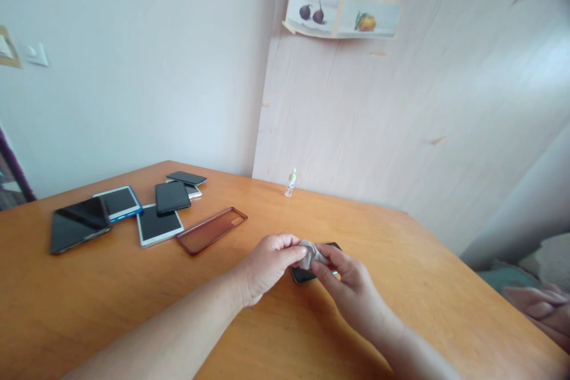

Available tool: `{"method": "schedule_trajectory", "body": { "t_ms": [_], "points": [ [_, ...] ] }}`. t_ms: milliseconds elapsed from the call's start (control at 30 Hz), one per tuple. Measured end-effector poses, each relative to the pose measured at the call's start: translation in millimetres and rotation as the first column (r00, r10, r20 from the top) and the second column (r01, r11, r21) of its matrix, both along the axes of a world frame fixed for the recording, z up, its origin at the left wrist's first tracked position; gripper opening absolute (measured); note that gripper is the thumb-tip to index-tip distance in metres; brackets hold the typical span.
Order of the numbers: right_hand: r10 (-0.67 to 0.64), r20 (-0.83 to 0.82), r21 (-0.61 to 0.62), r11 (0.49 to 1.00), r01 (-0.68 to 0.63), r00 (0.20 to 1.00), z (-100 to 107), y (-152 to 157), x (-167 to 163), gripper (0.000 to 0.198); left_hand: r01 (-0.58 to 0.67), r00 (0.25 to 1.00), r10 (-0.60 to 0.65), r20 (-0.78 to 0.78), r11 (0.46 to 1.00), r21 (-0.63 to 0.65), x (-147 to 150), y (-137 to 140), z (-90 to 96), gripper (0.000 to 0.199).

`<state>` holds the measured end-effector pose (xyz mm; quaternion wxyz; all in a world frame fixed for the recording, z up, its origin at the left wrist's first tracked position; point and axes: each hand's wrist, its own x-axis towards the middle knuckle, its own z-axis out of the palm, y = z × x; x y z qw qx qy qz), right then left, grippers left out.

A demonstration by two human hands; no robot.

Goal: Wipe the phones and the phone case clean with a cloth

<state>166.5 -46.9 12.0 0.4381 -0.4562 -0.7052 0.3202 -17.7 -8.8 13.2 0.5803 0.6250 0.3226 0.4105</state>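
Observation:
Both my hands meet over a dark phone (301, 275) that lies flat on the orange wooden table (401, 261). My left hand (267, 264) pinches one end of a small grey cloth (310, 252). My right hand (345, 279) grips the other end of the same cloth and covers much of the phone. The cloth is bunched between my fingers just above the phone's screen.
At the left lie a brown phone case (211, 230), a white tablet (158, 227), a blue-edged tablet (118, 202), a dark tablet (79, 224) and two or three dark phones (171, 197). A small spray bottle (291, 183) stands by the wall. Fabric lies off the table's right edge.

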Motion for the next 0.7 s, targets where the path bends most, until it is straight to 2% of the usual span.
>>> {"method": "schedule_trajectory", "body": {
  "t_ms": [67, 167, 233, 267, 367, 500, 600, 700],
  "points": [
    [0.042, -0.096, -0.069, 0.996, -0.049, 0.994, 1.0, -1.4, -3.9, 0.023, -0.016, 1.0, 0.016, -0.001, 1.0, 0.016, 0.5, -1.1, -0.6, 0.019],
    [0.003, -0.283, -0.16, 0.986, -0.05, 0.959, 0.6, -1.0, -5.5, 0.017, -0.185, 0.98, 0.191, -0.048, 0.976, 0.118, 2.5, -1.3, -3.0, 0.024],
    [0.004, -0.368, -0.199, 0.977, -0.083, 0.93, 0.5, -1.1, -4.9, 0.017, -0.25, 0.962, 0.265, -0.063, 0.951, 0.184, 4.1, -0.9, -4.4, 0.028],
    [0.015, -0.395, -0.211, 0.972, -0.106, 0.919, 0.8, -1.4, -4.6, 0.017, -0.231, 0.966, 0.248, -0.067, 0.952, 0.199, 4.8, -0.9, -4.5, 0.024],
    [0.033, -0.429, -0.233, 0.961, -0.146, 0.903, 2.3, -2.5, -4.7, 0.023, -0.074, 0.994, 0.088, -0.072, 0.981, 0.178, 5.1, -2.6, -1.8, 0.007],
    [0.028, -0.41, -0.227, 0.965, -0.132, 0.911, 2.1, -2.0, -6.5, 0.027, 0.026, 0.998, -0.02, -0.054, 0.994, 0.109, 2.9, -9.8, 6.6, 0.016],
    [-0.031, -0.384, -0.218, 0.974, -0.058, 0.923, -0.1, -1.4, -8.1, 0.027, 0.093, 0.995, -0.094, 0.019, 0.995, 0.037, 2.9, -14.6, 9.8, 0.017],
    [-0.081, -0.336, -0.237, 0.972, 0.0, 0.938, -1.2, -2.0, -8.5, 0.029, 0.089, 0.995, -0.089, 0.044, 0.996, 0.005, 4.5, -14.7, 7.4, 0.016]
  ]
}}
